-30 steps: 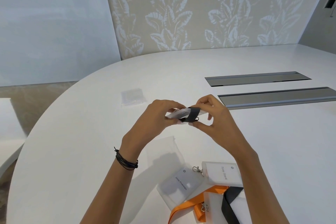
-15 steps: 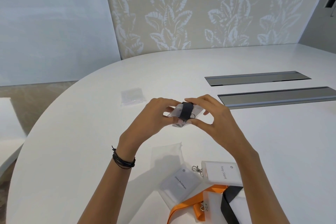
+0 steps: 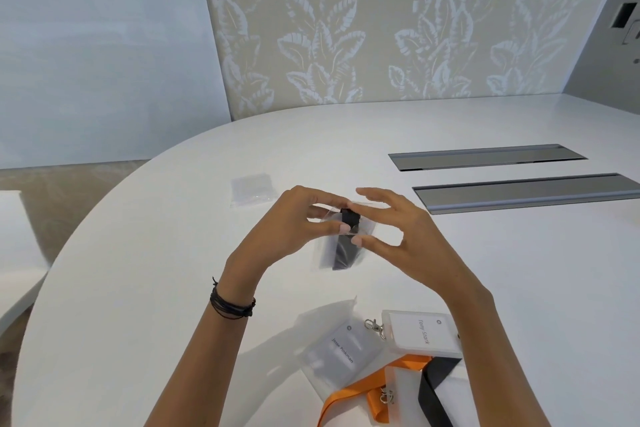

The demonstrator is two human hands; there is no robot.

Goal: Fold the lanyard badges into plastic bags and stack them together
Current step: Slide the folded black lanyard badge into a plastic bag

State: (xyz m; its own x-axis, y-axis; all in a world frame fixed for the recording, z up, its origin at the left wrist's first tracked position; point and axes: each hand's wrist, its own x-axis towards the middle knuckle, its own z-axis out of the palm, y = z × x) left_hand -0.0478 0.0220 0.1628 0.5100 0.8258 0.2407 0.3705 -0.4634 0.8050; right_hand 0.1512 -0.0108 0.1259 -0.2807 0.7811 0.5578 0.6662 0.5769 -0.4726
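Head view: my left hand (image 3: pixel 301 224) and right hand (image 3: pixel 410 234) meet just above the middle of the frame, over the round white desk (image 3: pixel 138 288). Between them hangs a small clear plastic bag (image 3: pixel 327 255) with a folded black lanyard badge (image 3: pixel 343 253) inside; it is held clear of the desk.

My left hand is curled, thumb and forefinger pinching the bag's top edge where the black strap shows. My right hand is much looser: the thumb presses the bag's right edge from below and the fingers stretch almost straight over the top, so the bag is nipped between them.

Towards the upper left lies a flat pile of empty clear bags (image 3: pixel 251 189). At the lower right of the frame lie a bagged white name badge (image 3: pixel 341 350), a frosted badge holder with a white card (image 3: pixel 420 333), a silver swivel clip (image 3: pixel 375 326) between the two, an orange lanyard strap (image 3: pixel 356 392) and a black lanyard strap (image 3: pixel 436 388).

Two long grey recessed panels (image 3: pixel 485 157) sit in the desk at the right. A black cord bracelet (image 3: pixel 230 303) circles my left wrist.
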